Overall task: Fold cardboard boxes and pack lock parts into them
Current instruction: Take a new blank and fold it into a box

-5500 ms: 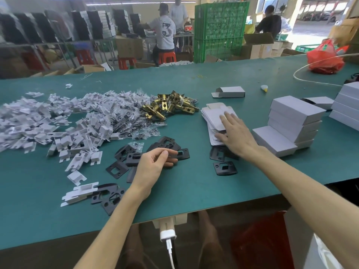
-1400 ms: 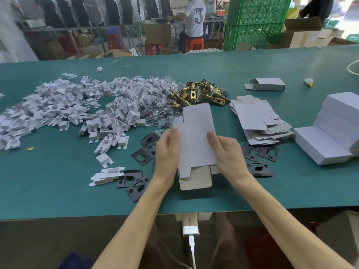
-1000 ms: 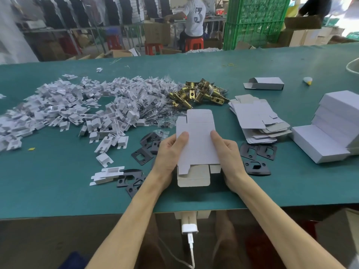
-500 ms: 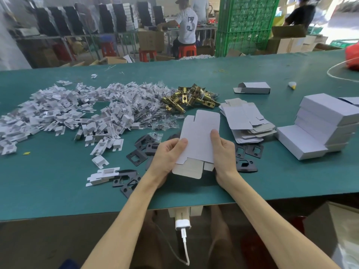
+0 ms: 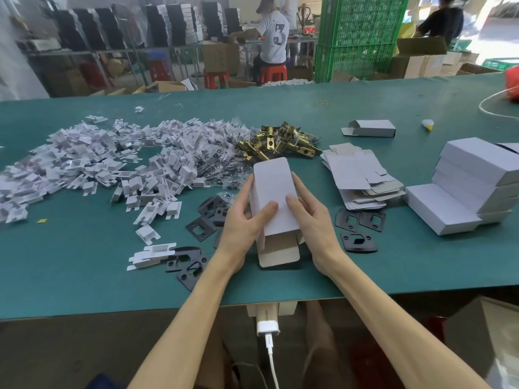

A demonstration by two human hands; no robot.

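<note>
White carton (image 5: 273, 197) gripped by 2 hands above green table (image 5: 84, 262).
It is clamped between left hand (image 5: 244, 223) and right hand (image 5: 311, 217), near flap open.

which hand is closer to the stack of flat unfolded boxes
Right. The right hand grips the box just left of the flat stack; the left hand is on the box's far side.

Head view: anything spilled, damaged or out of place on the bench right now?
Nothing looks damaged. Both the left hand and right hand hold the half-formed white box, near flap open. The pile of white inserts sprawls loosely, and one small yellow scrap lies alone on the green table, but these look like ordinary working clutter.
</note>
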